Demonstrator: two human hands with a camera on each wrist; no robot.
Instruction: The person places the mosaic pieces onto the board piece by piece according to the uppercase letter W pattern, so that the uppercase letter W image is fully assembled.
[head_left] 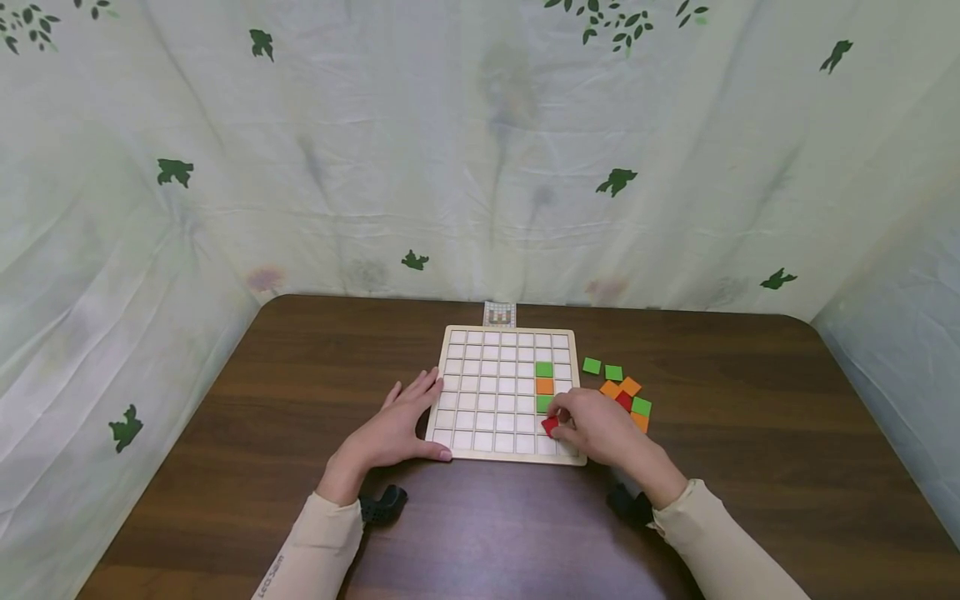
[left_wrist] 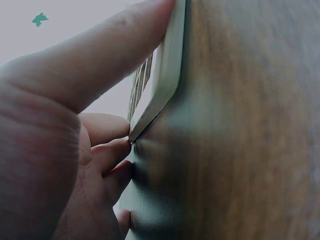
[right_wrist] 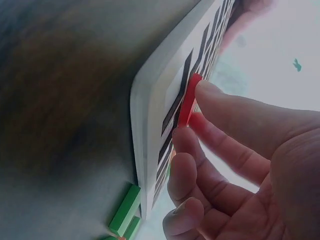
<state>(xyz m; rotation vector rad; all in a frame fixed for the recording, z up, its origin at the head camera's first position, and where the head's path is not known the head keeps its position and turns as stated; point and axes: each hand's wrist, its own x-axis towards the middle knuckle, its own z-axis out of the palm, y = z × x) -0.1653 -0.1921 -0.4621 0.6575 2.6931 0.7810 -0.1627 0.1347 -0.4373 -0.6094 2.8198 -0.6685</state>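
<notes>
A pale wooden grid board (head_left: 508, 456) lies flat on the table, its squares mostly white. In one column sit a green tile (head_left: 543, 368), an orange tile (head_left: 544, 386) and a second green tile (head_left: 543, 404). Just below these, my right hand (head_left: 600, 425) pinches a red square tile (right_wrist: 188, 100) between thumb and fingers, tilted over the grid. My left hand (head_left: 397, 421) spreads at the board's near left corner, fingers along its left side and thumb at the near edge. In the left wrist view the thumb (left_wrist: 95, 55) lies across the board's rim.
Right of the board lie loose green, orange and red tiles, among them a green one (head_left: 613, 372) and an orange one (head_left: 630, 386). A small printed card (head_left: 499, 314) lies behind the board. A pale curtain (head_left: 480, 167) hangs beyond the dark wooden table (head_left: 300, 358).
</notes>
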